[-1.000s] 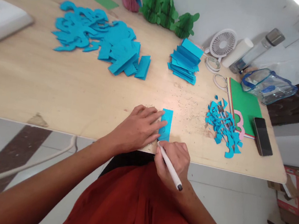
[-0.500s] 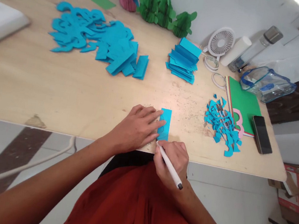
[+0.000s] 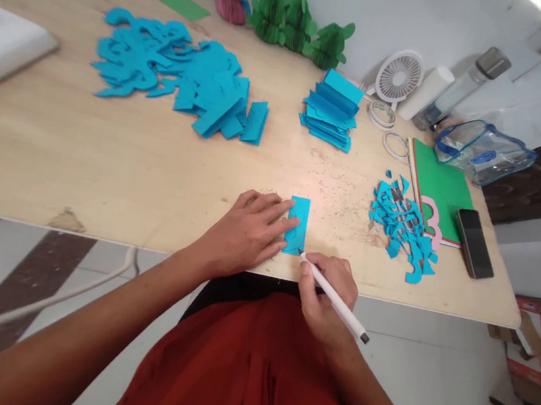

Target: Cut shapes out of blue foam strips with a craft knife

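A small blue paper strip (image 3: 302,208) lies upright to me near the table's front edge, with faint curved lines drawn on it. My left hand (image 3: 254,230) rests flat with its fingers spread, the fingertips pressing on the strip's left side. In my right hand (image 3: 331,293) is a white pen (image 3: 340,302) with a dark end cap. Its dark tip is at the lower right corner of the strip; whether it touches the paper I cannot tell.
Cut blue shapes (image 3: 140,56), folded blue papers (image 3: 333,108) and blue scraps (image 3: 402,223) lie around. Further right are a green paper stack (image 3: 443,175), a pink cutout (image 3: 431,220) and a phone (image 3: 474,243). Behind stand a small fan (image 3: 399,77) and green paper decorations (image 3: 285,15).
My right hand has shifted right with the pen, its tip passing from the strip's lower left to its lower right corner. My left hand has stayed in place.
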`<state>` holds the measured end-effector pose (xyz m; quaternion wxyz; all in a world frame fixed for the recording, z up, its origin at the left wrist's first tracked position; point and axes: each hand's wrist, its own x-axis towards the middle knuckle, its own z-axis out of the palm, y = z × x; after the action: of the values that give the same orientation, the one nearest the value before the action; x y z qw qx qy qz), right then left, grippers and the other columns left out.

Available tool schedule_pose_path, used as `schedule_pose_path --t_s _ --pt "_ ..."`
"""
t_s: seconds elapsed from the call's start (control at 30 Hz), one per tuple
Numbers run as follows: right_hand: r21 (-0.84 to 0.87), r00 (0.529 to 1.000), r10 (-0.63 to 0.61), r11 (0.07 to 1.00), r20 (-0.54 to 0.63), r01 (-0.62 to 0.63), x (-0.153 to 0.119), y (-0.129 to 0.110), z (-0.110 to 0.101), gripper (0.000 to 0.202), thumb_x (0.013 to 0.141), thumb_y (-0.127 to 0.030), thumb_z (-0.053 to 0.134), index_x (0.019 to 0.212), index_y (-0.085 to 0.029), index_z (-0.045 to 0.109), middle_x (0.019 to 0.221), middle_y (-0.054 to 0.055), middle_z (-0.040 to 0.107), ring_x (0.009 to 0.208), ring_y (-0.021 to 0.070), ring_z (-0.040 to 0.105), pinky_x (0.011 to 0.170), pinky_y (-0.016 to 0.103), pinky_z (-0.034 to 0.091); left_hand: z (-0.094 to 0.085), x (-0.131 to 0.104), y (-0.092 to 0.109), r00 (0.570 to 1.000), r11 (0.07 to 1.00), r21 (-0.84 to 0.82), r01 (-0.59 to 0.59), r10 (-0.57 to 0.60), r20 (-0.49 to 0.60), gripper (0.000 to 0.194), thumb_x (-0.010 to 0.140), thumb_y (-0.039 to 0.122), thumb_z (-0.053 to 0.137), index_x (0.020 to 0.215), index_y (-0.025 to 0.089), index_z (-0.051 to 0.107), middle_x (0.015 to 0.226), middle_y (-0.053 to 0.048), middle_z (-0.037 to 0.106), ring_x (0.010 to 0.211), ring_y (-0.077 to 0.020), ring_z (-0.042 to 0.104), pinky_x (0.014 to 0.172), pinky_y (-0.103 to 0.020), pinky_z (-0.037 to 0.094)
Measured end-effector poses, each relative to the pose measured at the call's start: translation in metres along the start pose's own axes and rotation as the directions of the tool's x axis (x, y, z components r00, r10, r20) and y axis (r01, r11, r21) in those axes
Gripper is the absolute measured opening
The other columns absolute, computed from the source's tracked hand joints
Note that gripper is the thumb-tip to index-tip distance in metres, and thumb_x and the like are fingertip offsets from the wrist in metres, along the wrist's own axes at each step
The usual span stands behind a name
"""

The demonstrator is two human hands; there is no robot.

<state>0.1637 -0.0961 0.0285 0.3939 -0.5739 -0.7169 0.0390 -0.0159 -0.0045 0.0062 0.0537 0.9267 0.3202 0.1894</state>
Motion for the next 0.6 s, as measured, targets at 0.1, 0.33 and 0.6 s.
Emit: schedule_pose_path --t_s 0.1,0.33,0.6 --pt "0.018 1.000 0.023 1.000 0.014 -0.024 0.002 0.002 -0.003 0.015 0.094 -0.015 0.050 0.093 -0.019 0.064 0.080 0.004 0.072 0.071 0.0166 0.064 0.070 0.032 0.046 -0.001 0.001 0.000 1.000 1.000 -0.001 -0.005 0.005 0.001 0.032 0.094 0.029 0.045 0.121 0.020 0.061 0.140 -0.014 0.055 0.121 -0.0335 0.049 0.097 -0.052 0.037" --pt "-0.004 0.991 -0.053 0.999 0.119 0.054 0.008 0.014 0.002 0.024 0.098 -0.019 0.046 0.112 -0.015 0.065 0.090 0.008 0.074 0.085 0.0206 0.066 0.078 0.036 0.045 -0.002 0.002 0.001 1.000 1.000 -0.001 0.006 -0.006 0.007 0.033 0.095 0.029 0.045 0.123 0.020 0.060 0.139 -0.014 0.056 0.122 -0.0326 0.050 0.097 -0.051 0.037" --pt "-0.059 0.985 -0.119 0.990 0.127 0.127 0.010 0.015 0.007 0.023 0.097 -0.018 0.048 0.111 -0.015 0.066 0.085 0.007 0.074 0.084 0.0213 0.065 0.076 0.036 0.044 0.001 0.001 0.001 0.998 0.999 -0.048 0.015 -0.018 -0.061 0.038 0.093 0.029 0.043 0.124 0.012 0.055 0.133 -0.018 0.059 0.122 -0.0335 0.049 0.098 -0.051 0.037"
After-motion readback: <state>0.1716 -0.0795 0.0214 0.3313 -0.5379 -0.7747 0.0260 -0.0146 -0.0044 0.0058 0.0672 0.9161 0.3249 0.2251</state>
